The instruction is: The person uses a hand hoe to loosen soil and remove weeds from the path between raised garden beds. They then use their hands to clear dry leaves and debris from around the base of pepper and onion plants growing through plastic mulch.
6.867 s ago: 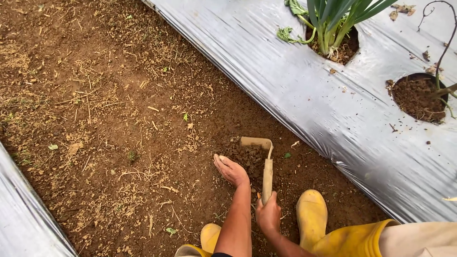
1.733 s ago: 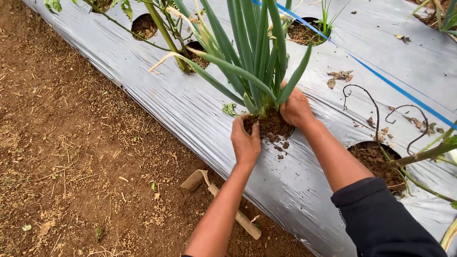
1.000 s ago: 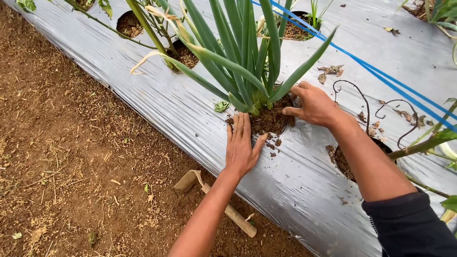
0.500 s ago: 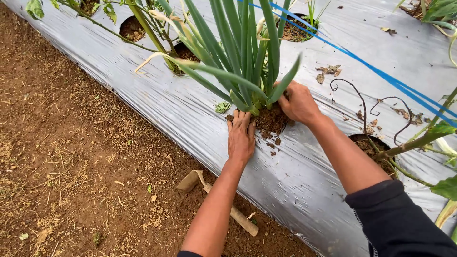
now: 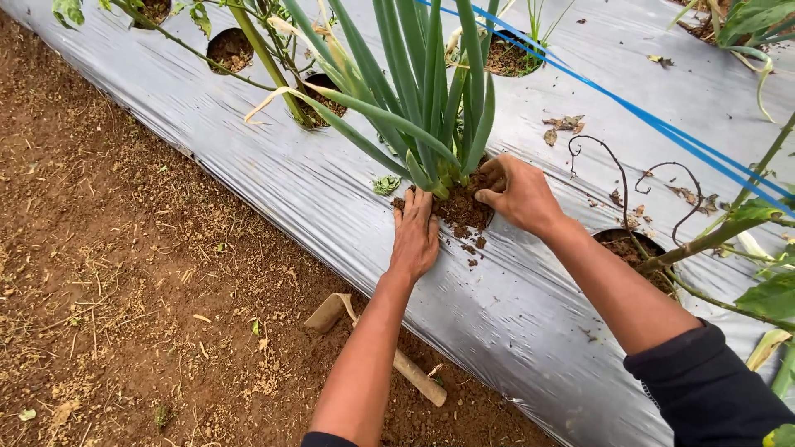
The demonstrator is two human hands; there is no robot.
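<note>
left hand (image 5: 414, 236) lies flat, fingers extended, on soil (image 5: 464, 209) beside the green onion plant (image 5: 431, 108); right hand (image 5: 517, 194) cups soil, half-curled, gripping nothing.

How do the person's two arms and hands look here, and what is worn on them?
Both hands are bare, with no gloves, rings or watch in view. The left hand has a bare forearm; only a thin dark sleeve edge shows at the bottom of the picture. The right hand also has a bare forearm, with a dark navy sleeve pushed up towards the elbow.
</note>
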